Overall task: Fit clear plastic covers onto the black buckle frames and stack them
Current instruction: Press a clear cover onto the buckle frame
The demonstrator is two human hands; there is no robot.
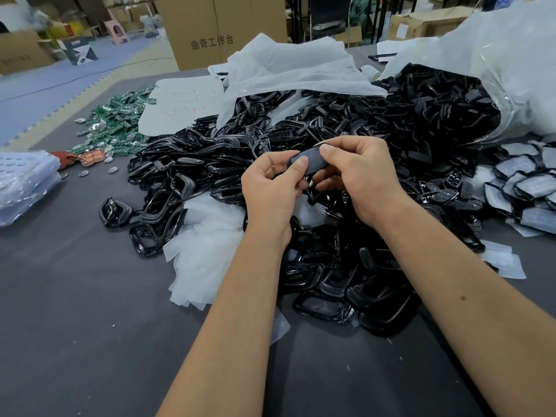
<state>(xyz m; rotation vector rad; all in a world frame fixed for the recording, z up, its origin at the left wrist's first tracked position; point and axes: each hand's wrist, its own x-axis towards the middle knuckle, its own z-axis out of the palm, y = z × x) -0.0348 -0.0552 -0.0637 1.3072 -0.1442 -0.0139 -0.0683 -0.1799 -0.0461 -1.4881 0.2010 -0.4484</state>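
Above the heap of loose frames (pixel 316 124) on the worktop (pixel 75 326), left hand (pixel 270 188) and right hand (pixel 358 176) pinch one black frame (pixel 311 159), thumbs on its cover; best press evenly round the rim so it seats flush.

Two bare forearms and hands

The left hand (pixel 272 188) and right hand (pixel 359 176) wear no gloves, sleeves or jewellery.

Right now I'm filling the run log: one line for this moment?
step: fitting cover | hands: left and right pinch frame | pile: behind
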